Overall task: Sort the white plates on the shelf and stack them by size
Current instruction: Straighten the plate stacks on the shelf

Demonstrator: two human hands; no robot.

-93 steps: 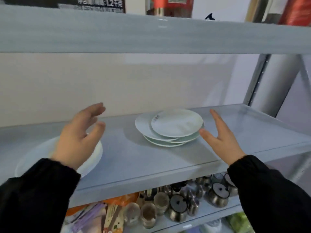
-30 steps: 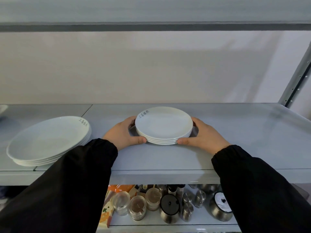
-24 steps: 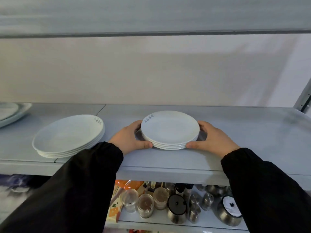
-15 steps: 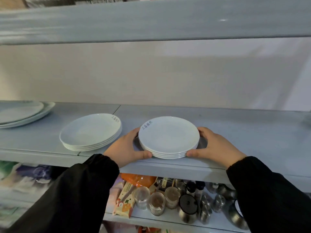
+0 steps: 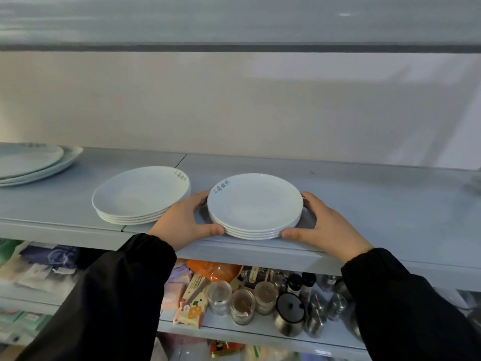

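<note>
The small stack (image 5: 255, 204) sits on the shelf (image 5: 364, 204) by its front edge. The left hand (image 5: 182, 222) and right hand (image 5: 328, 227) curl round its opposite sides. Just left of it lies a wider stack (image 5: 140, 194), with the largest plates (image 5: 31, 162) farther left.

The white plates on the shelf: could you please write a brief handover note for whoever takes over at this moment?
Left hand and right hand each grip a side of the small plate stack, thumbs in front, fingers behind.
It sits near the front edge of the shelf; the medium plate stack is apart to its left; the large plates lie at the far left.
Done: three piles, each seemingly of one size.
Left: probably settle the small plate stack and let go.
</note>
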